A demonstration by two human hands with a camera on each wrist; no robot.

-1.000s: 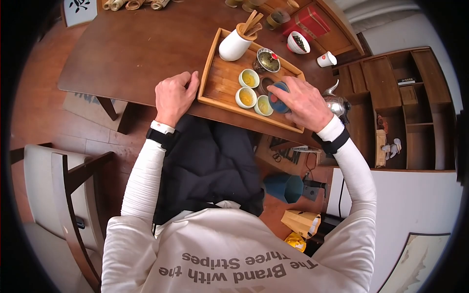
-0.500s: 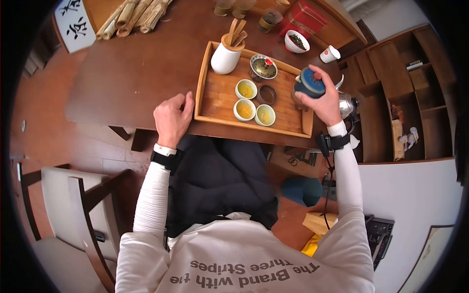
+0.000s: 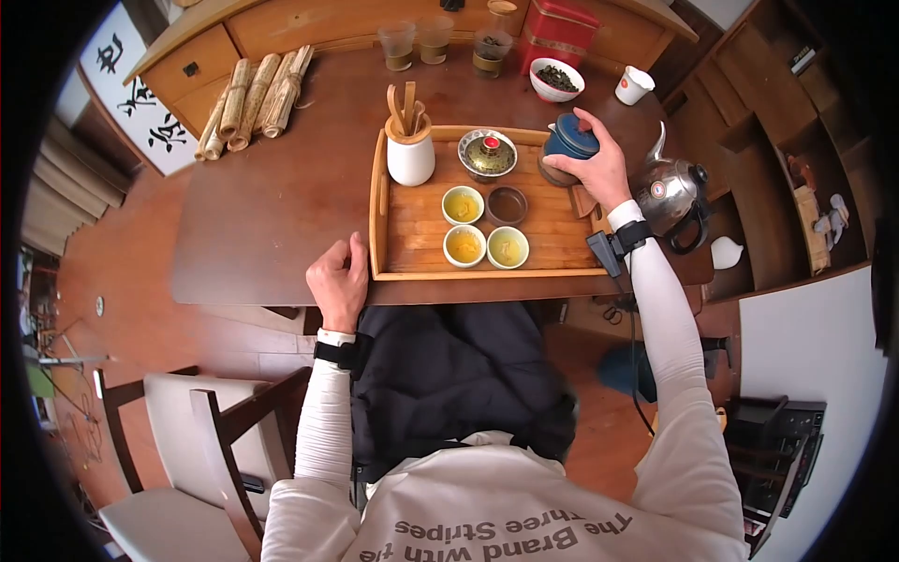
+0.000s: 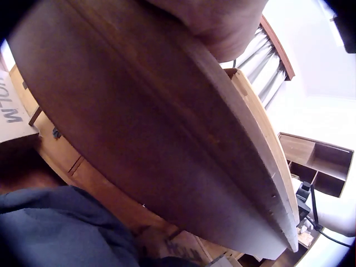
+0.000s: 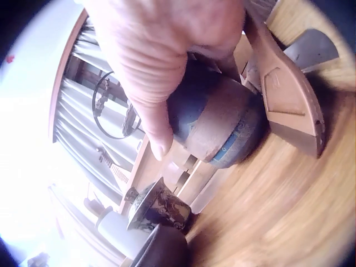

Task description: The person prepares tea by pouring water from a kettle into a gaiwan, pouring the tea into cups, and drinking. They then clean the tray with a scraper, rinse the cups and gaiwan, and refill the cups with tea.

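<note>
My right hand (image 3: 606, 171) grips a blue lidded teapot (image 3: 568, 139) at the back right of the wooden tray (image 3: 412, 234). In the right wrist view the thumb lies along the blue pot, which has a brown band and stands at the tray's surface, beside a brown handle-shaped piece (image 5: 286, 92). Three pale cups (image 3: 464, 248) of yellow tea stand mid-tray, next to a round dark brown dish (image 3: 507, 205). Behind them sits a patterned lidded bowl (image 3: 488, 155). With fingers loosely curled and holding nothing, my left hand (image 3: 339, 284) rests at the table edge, left of the tray.
A white jar (image 3: 410, 159) of wooden tools stands in the tray's back left corner. To the right is a steel kettle (image 3: 667, 192). Further back are a bowl of leaves (image 3: 555, 81), a paper cup (image 3: 634, 85), a red box (image 3: 559, 36), several glasses and rolled bamboo scrolls (image 3: 253, 98).
My right hand has carried the teapot from tilted over the cups to the tray's back right, where it now stands upright. The left hand stays by the tray's left side. The head view has shifted.
</note>
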